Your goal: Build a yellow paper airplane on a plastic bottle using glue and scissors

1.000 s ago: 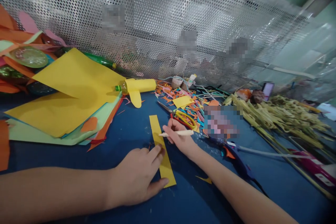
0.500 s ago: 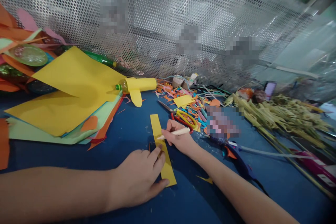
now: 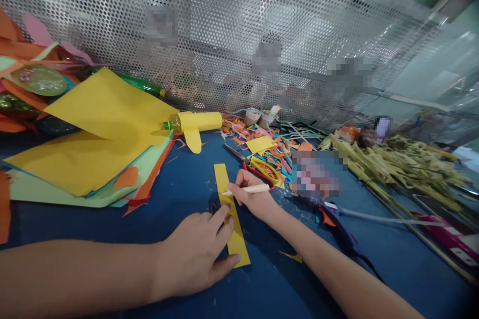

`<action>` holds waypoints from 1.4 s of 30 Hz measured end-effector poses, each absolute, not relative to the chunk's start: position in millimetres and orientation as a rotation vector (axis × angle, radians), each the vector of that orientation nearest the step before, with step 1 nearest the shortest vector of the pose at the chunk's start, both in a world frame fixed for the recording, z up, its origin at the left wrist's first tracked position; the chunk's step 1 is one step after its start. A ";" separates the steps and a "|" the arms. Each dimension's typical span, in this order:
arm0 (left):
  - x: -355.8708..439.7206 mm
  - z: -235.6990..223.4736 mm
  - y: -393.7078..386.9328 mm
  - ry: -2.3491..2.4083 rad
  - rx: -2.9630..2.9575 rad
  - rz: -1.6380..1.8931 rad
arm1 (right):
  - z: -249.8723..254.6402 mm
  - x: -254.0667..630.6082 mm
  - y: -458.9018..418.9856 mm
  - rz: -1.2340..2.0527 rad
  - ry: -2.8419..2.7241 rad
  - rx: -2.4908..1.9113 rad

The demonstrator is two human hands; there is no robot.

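A narrow yellow paper strip (image 3: 238,239) lies lengthwise on the blue tabletop. My left hand (image 3: 194,249) rests across it from the left, fingers stretched out and pressing it down, with the thumb near its lower end. Something dark shows beneath the fingertips, too hidden to make out. My right hand (image 3: 252,197) pinches a white pen (image 3: 256,189), its tip at the strip just above the left fingertips. Beyond the right hand lie scissors (image 3: 264,168) with red and yellow handles.
Stacked coloured paper sheets (image 3: 75,159) lie left, near a bottle wrapped in yellow paper (image 3: 204,121). Paper scraps (image 3: 277,152) spread at centre back. A blue glue gun (image 3: 342,232) and dried husks (image 3: 404,164) are right. A perforated metal screen (image 3: 224,25) stands behind.
The pen tip has shifted slightly left and up over the strip, along with my right hand. My left hand stays almost still on the paper.
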State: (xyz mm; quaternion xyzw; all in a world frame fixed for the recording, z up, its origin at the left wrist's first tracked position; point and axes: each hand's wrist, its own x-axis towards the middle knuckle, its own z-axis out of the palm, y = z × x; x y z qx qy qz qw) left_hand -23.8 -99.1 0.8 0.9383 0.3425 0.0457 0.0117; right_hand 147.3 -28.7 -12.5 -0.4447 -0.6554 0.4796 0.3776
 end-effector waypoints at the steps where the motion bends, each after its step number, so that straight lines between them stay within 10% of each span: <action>1: -24.0 0.9 -98.9 1.070 2.918 0.146 | -12.7 147.4 -28.6 1.231 -1.674 -1.134; 42: -21.7 2.5 -97.2 1.049 2.935 0.110 | -18.9 149.6 -27.2 0.807 -1.798 -1.227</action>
